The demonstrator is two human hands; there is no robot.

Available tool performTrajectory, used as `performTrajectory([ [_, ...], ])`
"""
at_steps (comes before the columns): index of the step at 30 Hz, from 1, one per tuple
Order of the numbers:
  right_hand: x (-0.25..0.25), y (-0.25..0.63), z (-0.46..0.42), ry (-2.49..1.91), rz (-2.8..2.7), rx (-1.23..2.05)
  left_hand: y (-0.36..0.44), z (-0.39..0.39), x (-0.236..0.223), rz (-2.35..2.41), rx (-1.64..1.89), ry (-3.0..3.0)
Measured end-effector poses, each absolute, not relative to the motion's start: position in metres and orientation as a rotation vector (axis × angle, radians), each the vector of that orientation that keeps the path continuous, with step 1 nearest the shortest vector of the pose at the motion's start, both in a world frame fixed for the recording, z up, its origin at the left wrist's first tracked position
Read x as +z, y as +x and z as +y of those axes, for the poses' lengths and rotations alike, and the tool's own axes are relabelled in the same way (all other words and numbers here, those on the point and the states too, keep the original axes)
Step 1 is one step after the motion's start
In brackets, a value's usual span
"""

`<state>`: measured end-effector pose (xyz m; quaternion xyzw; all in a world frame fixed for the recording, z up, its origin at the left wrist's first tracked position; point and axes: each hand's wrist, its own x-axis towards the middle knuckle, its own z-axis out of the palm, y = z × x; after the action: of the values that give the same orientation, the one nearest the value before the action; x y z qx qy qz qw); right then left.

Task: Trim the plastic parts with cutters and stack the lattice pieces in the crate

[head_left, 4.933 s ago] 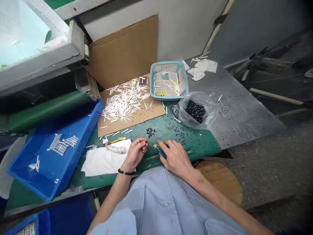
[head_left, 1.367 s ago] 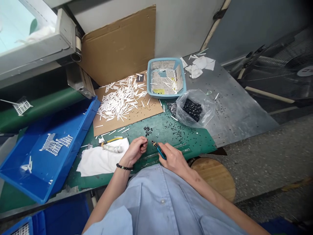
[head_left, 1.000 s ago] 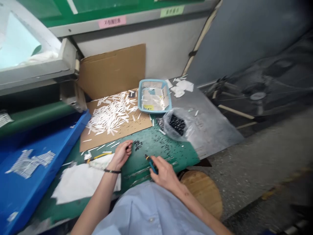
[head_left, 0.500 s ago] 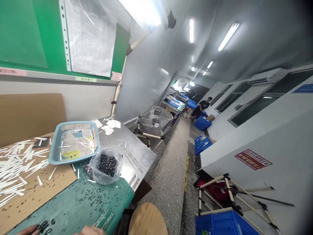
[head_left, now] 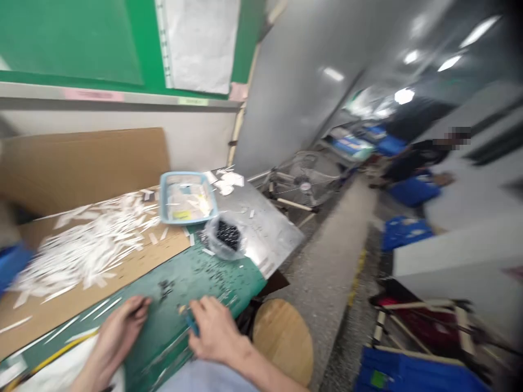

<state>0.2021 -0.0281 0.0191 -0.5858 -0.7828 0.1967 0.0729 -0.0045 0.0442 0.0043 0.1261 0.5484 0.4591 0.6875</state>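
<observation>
The right hand [head_left: 214,332] gripped the blue-handled pliers [head_left: 191,324], fingers [head_left: 204,310] wrapped around the handles, over the green mat [head_left: 204,288]. The left hand [head_left: 118,340] lay near the black parts [head_left: 165,288], fingers loosely curled; any pinch could not be determined
</observation>
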Motion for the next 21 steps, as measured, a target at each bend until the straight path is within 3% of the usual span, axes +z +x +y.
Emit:
performTrajectory([
  [21, 0.026, 0.192, -0.022, -1.487, -2.623, 0.447, -0.008, 0.003, 0.003, 1.132, 0.807, 0.609],
])
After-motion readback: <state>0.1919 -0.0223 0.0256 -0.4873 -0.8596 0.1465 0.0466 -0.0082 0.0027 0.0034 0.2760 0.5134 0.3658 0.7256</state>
